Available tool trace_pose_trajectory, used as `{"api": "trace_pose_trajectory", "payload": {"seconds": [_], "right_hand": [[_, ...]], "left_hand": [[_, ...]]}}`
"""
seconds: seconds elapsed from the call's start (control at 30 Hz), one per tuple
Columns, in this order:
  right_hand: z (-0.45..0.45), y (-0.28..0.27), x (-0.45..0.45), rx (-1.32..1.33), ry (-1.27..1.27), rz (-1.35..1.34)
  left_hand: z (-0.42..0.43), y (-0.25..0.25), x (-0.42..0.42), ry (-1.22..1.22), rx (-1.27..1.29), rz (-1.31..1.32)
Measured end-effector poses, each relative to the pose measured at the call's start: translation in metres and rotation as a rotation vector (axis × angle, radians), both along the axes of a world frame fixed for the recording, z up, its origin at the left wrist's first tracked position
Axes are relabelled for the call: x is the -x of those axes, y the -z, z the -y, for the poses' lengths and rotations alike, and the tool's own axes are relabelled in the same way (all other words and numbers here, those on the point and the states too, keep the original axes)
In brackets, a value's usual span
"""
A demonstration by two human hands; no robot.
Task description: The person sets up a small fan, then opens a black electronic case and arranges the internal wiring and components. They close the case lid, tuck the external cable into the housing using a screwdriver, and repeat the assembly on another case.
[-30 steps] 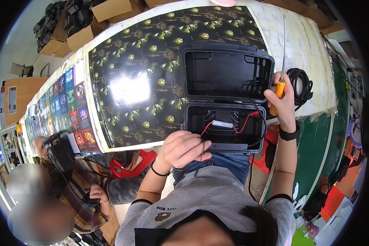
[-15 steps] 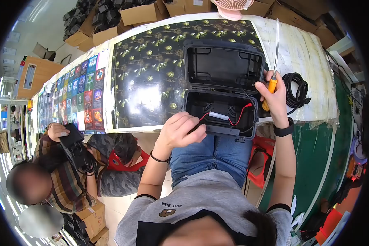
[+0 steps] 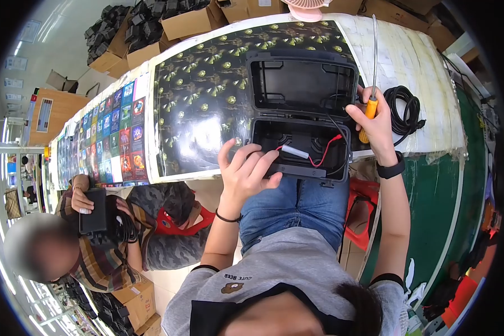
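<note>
One tabletop (image 3: 417, 53): pale and long, running out beyond both sets of fingers.
Dark patterned mat (image 3: 190, 84): flat on the tabletop, beyond the left fingers (image 3: 225, 154) and off to their left.
Black case (image 3: 299, 114): between the two sets of fingers, lid (image 3: 301, 87) swung back on the far side, base (image 3: 297, 169) right beside the left ones.
Left fingers: spread loosely at the base's left side, index up and away, thumb standing apart; no firm hold on show.
Right fingers (image 3: 357, 115): closed around a screwdriver (image 3: 371, 108), just beside the case's right side.
Black cable coil (image 3: 395, 106): on the tabletop, just right of the right fingers.
Screwdriver: orange handle in the right fingers, long shaft pointing away beyond them.
Red wire (image 3: 337, 138): in the base, one end near the left fingertips; contact, can't tell.
White tube (image 3: 294, 152): on that wire, just right of the left fingers.
</note>
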State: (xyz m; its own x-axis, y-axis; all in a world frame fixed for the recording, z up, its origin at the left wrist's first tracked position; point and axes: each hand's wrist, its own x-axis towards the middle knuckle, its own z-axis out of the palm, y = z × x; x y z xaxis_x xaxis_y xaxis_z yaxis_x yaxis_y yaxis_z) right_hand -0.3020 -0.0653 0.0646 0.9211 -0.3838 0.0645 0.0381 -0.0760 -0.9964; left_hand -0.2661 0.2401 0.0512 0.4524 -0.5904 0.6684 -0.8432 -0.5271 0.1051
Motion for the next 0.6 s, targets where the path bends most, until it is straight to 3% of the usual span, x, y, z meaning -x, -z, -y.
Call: {"api": "trace_pose_trajectory", "payload": {"seconds": [0.07,0.13,0.27,0.33,0.6], "right_hand": [[0.001,0.001,0.000,-0.020,0.004,-0.004],[0.000,0.000,0.001,-0.013,-0.003,0.009],[0.000,-0.001,0.001,-0.006,-0.015,0.004],[0.001,0.000,0.001,-0.009,-0.015,-0.010],[0.001,-0.001,-0.001,0.002,-0.028,-0.012]], "left_hand": [[0.012,-0.008,0.007,-0.054,0.069,0.012],[0.024,-0.012,0.017,0.118,0.125,-0.018],[0.061,-0.032,0.042,0.404,-0.031,0.002],[0.072,-0.020,0.048,0.320,-0.086,-0.108],[0.078,-0.009,0.043,0.266,0.086,-0.059]]}}
